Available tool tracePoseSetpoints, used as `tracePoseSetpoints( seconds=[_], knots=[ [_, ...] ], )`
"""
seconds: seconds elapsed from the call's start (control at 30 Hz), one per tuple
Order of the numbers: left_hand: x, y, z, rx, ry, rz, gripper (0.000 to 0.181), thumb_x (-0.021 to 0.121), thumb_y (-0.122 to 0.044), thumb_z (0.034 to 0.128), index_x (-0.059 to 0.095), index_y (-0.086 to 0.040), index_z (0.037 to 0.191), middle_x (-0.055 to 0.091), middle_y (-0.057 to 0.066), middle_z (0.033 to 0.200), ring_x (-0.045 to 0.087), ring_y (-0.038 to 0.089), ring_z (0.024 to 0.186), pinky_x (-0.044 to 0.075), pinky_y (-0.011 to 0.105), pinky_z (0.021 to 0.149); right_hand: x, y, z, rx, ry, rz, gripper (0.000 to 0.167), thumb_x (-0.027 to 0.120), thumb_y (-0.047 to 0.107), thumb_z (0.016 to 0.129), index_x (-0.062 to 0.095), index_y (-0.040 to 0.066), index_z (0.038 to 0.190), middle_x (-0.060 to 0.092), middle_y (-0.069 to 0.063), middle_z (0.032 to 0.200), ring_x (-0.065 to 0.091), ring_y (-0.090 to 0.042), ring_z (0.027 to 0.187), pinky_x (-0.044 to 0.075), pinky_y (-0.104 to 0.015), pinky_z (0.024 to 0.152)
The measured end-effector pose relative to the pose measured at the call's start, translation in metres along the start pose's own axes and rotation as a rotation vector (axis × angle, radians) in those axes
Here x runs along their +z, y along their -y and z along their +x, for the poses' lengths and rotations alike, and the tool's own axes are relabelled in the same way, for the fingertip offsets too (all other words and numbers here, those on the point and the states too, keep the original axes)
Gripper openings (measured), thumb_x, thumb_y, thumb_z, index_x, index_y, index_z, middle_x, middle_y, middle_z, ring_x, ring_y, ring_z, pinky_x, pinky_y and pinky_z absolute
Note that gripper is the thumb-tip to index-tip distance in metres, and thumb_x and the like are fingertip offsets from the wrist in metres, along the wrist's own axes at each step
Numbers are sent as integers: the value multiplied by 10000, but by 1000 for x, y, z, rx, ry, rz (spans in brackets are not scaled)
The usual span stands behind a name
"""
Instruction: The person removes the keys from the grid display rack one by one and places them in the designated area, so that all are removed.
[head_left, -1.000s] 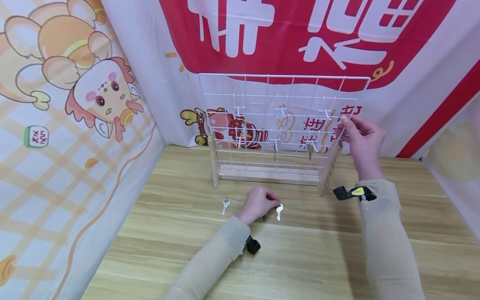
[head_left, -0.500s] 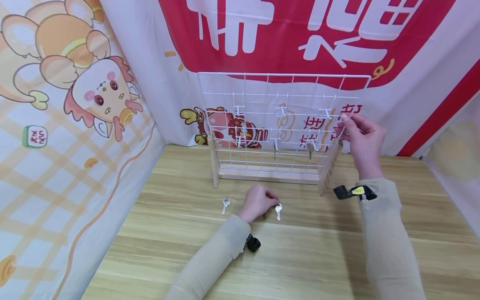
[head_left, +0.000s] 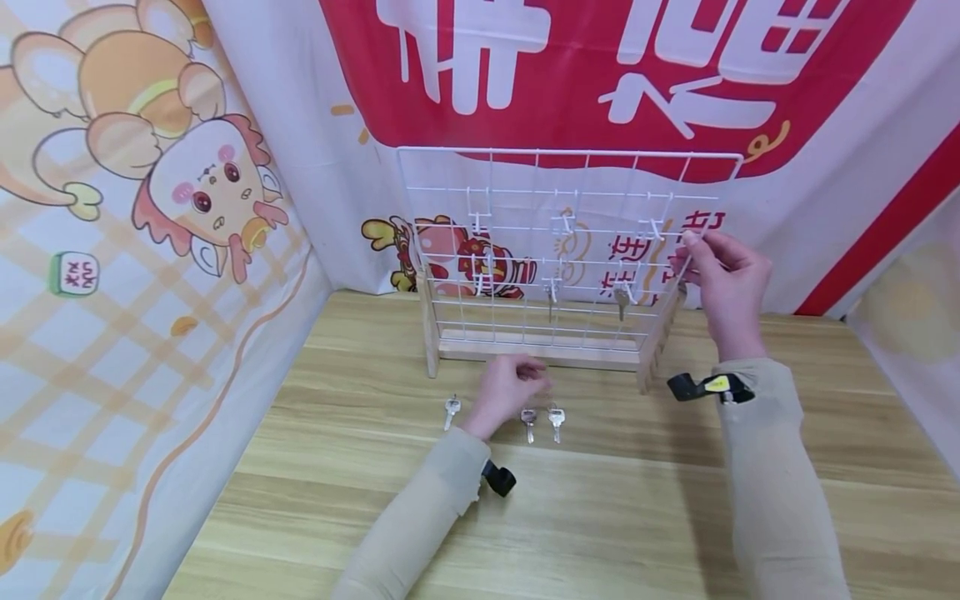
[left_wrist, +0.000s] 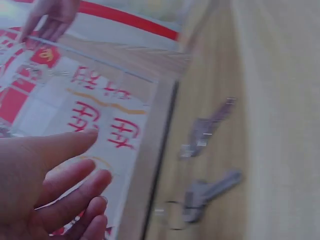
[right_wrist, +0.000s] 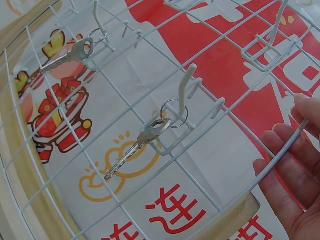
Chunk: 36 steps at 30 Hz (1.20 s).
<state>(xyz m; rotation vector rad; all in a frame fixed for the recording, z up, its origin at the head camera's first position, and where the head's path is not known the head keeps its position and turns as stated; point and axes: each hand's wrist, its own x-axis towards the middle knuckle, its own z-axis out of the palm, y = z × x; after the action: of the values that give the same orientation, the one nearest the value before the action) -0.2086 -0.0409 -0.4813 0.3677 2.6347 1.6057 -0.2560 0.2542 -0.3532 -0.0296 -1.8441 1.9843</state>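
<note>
My left hand [head_left: 506, 390] hovers just above the table behind two silver keys, its fingers loosely bent and apart. Nothing lies between those fingers in the left wrist view. The middle key [head_left: 528, 422] and the right key [head_left: 557, 424] lie side by side; a ring [left_wrist: 176, 229] shows on one. A third key [head_left: 452, 410] rests left of the hand. My right hand [head_left: 729, 279] grips the right edge of a white wire grid rack [head_left: 570, 152]. Two keys hang by rings from its lower hooks: one key [right_wrist: 142, 142] near the right hand, another key [right_wrist: 70, 57] farther along.
Wooden feet [head_left: 431, 333] and a wooden bar [head_left: 536, 357] support the grid on the wood-grain table [head_left: 600, 525]. Several white hooks [head_left: 652, 227] stick out from the wires. Printed cloth [head_left: 330, 167] hangs behind, and another cloth [head_left: 150, 350] covers the left side.
My left hand has let go of the right key and drawn back a little toward the rack, uncovering the middle key. The right hand stays on the grid's edge.
</note>
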Motion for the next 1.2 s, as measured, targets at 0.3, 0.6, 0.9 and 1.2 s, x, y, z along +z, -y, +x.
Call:
tracePoseSetpoints(
  seconds=[0.3,0.6,0.9,1.2],
  knots=[
    [-30,-34,16,145,-274,-142,368,827,-204,881,718,-71,1206,739,31,1113,690,187,1009,546,322,925,-1,0,-1,1,0,-12,435,794,358,874,746,122,1236,716,-126,1109,709,-195,945,564,-207,784],
    [-34,-52,37,228,-270,-213,325,777,-136,920,700,-41,1221,717,97,1190,687,187,1066,522,244,945,-1,-1,0,-8,-4,-20,424,793,364,871,755,135,1225,708,-154,1131,714,-193,941,567,-218,788],
    [-34,-58,48,214,-295,-173,229,788,-136,911,751,-85,1132,745,13,1073,693,98,928,556,217,839,-1,-2,1,1,-3,-9,423,796,354,874,751,130,1231,715,-130,1113,712,-193,939,565,-213,779],
    [-37,-62,53,214,-287,-105,130,789,-122,908,781,-108,1038,752,-18,990,683,84,867,562,219,787,0,-2,1,9,-7,-11,417,796,359,873,755,145,1228,711,-134,1123,707,-196,946,565,-212,777]
  ],
)
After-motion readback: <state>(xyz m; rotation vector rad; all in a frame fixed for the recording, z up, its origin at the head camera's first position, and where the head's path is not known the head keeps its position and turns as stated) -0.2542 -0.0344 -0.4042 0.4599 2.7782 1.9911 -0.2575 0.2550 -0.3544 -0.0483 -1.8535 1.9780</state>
